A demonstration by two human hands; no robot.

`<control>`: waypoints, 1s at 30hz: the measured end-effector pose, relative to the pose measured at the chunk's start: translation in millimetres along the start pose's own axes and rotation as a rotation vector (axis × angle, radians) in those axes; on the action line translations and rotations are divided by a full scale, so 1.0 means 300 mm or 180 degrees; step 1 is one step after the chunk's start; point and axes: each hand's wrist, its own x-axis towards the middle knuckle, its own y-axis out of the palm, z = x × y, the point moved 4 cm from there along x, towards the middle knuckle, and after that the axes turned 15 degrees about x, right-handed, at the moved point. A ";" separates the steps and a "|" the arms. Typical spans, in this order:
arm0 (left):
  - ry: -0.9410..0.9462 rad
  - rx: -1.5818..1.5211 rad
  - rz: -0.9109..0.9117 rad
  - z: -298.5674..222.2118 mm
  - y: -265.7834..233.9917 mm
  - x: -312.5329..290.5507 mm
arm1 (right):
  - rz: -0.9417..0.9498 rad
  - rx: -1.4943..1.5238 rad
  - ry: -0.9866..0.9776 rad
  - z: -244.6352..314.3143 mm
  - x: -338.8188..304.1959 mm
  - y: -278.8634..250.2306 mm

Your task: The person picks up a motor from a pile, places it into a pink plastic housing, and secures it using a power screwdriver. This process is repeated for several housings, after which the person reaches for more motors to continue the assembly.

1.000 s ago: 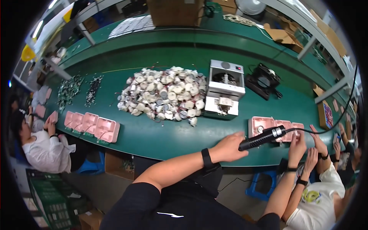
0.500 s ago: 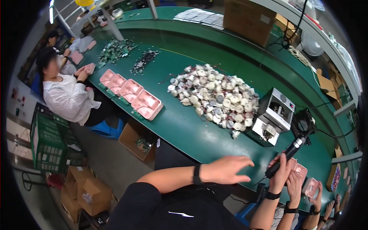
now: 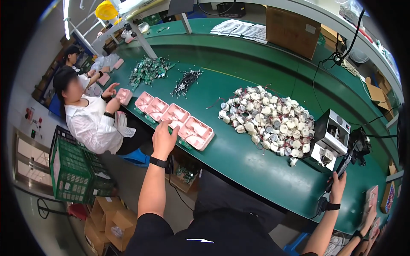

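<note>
My left hand (image 3: 163, 141) reaches over a row of pink plastic housings (image 3: 199, 133) along the table's near edge. Its fingers are apart, with the tips at the near edge of one housing; I cannot tell whether they touch it. Small green circuit boards (image 3: 184, 144) lie beside the row. On the right, my right hand (image 3: 338, 188) is closed around a black electric screwdriver (image 3: 343, 164), held beside a silver and black machine (image 3: 332, 137). The screwdriver's tip is hard to make out.
A heap of white round motors with wires (image 3: 273, 121) covers the table's middle. Farther left lie piles of green circuit boards (image 3: 149, 70) and small black parts (image 3: 186, 83). A co-worker (image 3: 87, 115) sits at left; another's hand (image 3: 370, 216) holds a pink piece at right.
My left hand has moved left, from in front of my body to the pink housings. The right hand still grips the screwdriver, now farther right in view. The view has swung left.
</note>
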 end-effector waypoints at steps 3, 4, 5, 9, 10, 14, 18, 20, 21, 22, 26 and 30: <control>0.0126 0.0210 -0.0138 0.110 0.094 0.093 | -0.0309 -0.1247 -0.1066 -0.101 0.122 -0.132; 0.0169 0.0306 -0.0197 0.145 0.118 0.106 | -0.0392 -0.1892 -0.1550 -0.113 0.121 -0.141; 0.0203 0.0405 -0.0253 0.180 0.127 0.113 | -0.0407 -0.1907 -0.1546 -0.099 0.096 -0.116; -0.0138 0.0345 0.0532 0.244 0.219 0.166 | -0.0566 -0.2636 -0.0608 0.037 -0.002 0.029; -0.0089 0.0290 0.0566 0.252 0.229 0.172 | -0.0503 -0.2615 -0.0760 0.049 -0.024 0.047; -0.0084 -0.0015 0.0335 0.272 0.238 0.165 | -0.0391 -0.2656 -0.1047 0.083 -0.092 0.109; -0.0028 -0.0167 0.0553 0.235 0.234 0.138 | -0.0603 -0.2801 -0.1142 0.126 -0.179 0.173; 0.0053 -0.0253 0.0639 0.195 0.216 0.113 | -0.0880 -0.3135 -0.1802 0.200 -0.284 0.274; 0.0083 -0.0292 0.0668 0.165 0.204 0.100 | -0.1103 -0.3400 -0.2537 0.246 -0.358 0.356; 0.0127 -0.0326 0.0713 0.127 0.198 0.084 | -0.0779 -0.2889 -0.2415 0.251 -0.431 0.440; 0.0279 -0.0551 0.0842 -0.013 0.141 0.013 | 0.0510 -0.1642 -0.1274 0.168 -0.679 0.754; 0.0400 -0.0817 0.0959 -0.160 0.110 -0.061 | 0.0908 -0.1241 -0.0608 0.132 -0.741 0.833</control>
